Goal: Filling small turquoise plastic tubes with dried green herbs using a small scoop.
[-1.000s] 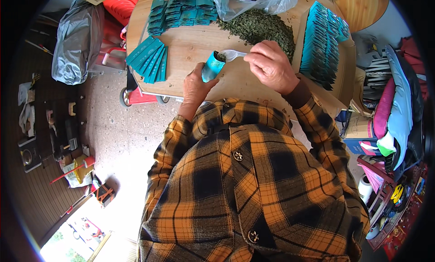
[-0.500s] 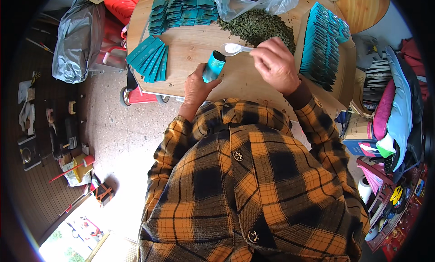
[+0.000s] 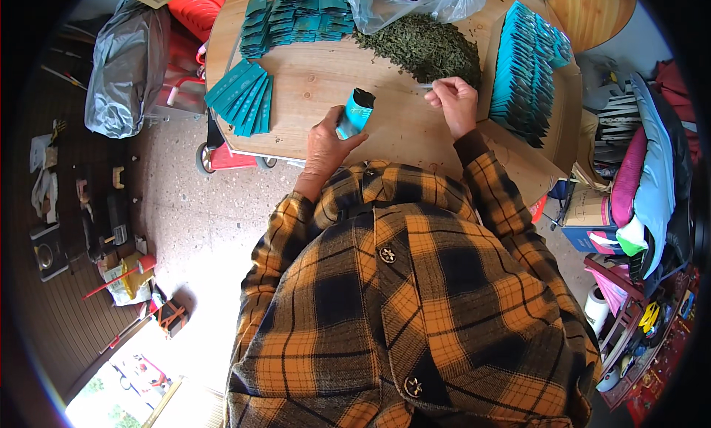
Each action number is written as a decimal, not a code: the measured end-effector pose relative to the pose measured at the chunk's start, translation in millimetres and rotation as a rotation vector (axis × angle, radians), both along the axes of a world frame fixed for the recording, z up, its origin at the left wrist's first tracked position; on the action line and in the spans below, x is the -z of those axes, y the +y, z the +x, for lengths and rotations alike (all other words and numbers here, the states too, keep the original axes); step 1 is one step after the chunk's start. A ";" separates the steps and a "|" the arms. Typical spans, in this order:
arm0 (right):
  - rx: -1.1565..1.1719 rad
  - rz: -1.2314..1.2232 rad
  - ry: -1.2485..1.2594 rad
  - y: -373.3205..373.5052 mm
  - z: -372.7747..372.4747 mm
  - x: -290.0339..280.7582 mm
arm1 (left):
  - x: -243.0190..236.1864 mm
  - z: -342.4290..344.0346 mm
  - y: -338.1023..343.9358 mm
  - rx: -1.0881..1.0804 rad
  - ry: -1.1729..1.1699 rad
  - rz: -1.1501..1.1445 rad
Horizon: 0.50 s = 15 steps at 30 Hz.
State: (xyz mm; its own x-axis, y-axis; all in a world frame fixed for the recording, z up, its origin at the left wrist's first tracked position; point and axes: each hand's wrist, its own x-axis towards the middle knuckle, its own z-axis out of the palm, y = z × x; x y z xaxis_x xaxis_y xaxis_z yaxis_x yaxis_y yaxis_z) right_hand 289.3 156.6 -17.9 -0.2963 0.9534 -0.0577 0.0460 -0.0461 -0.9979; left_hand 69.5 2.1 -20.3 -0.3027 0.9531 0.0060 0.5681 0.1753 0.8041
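My left hand (image 3: 330, 138) is wrapped round a teal pouch (image 3: 358, 114), held upright with its dark mouth open at the top. To the right, my right hand (image 3: 453, 102) is beside the near edge of a heap of dried green leaves (image 3: 426, 49), thumb and fingers drawn together. A pale sliver, apparently part of the white spoon (image 3: 423, 85), shows at the heap's edge by these fingers. Whether the fingers grip anything is too small to tell. Flat teal pouches (image 3: 241, 95) lie fanned out on the wooden table (image 3: 304, 87) left of my left hand.
Stacked teal pouches (image 3: 300, 15) lie at the table's far left. A clear plastic bag (image 3: 370, 9) of leaves stands behind the heap. At the right, a cardboard box (image 3: 557, 132) holds rows of teal pouches (image 3: 518, 72). A grey plastic-covered bundle (image 3: 127, 72) stands left of the table.
My right hand has drawn back from the pouch's mouth to the leaf heap, and the spoon's bowl no longer shows beside the pouch. My left hand has shifted slightly right with the pouch.
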 end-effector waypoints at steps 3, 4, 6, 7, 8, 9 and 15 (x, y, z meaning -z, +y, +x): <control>0.134 0.060 0.045 11.3 -8.8 9.1 | -1.3 0.8 1.2 0.003 0.008 -0.001; 0.143 0.103 0.070 15.5 -12.7 12.8 | -2.1 1.1 1.7 0.003 0.022 -0.007; 0.153 0.147 0.095 19.5 -12.5 19.1 | -3.6 2.4 3.5 0.005 0.015 -0.002; 0.135 0.188 0.074 17.6 -15.1 17.4 | -3.2 1.8 2.3 -0.002 0.007 -0.002; 0.118 0.228 0.052 15.8 -16.6 15.5 | -2.9 1.1 1.5 -0.007 0.007 -0.003; 0.114 0.227 0.052 14.2 -17.2 13.4 | -2.6 0.5 1.4 -0.010 0.013 -0.003; 0.036 0.506 -0.083 -3.5 -11.6 -20.0 | -1.2 -2.0 2.9 -0.017 0.000 0.008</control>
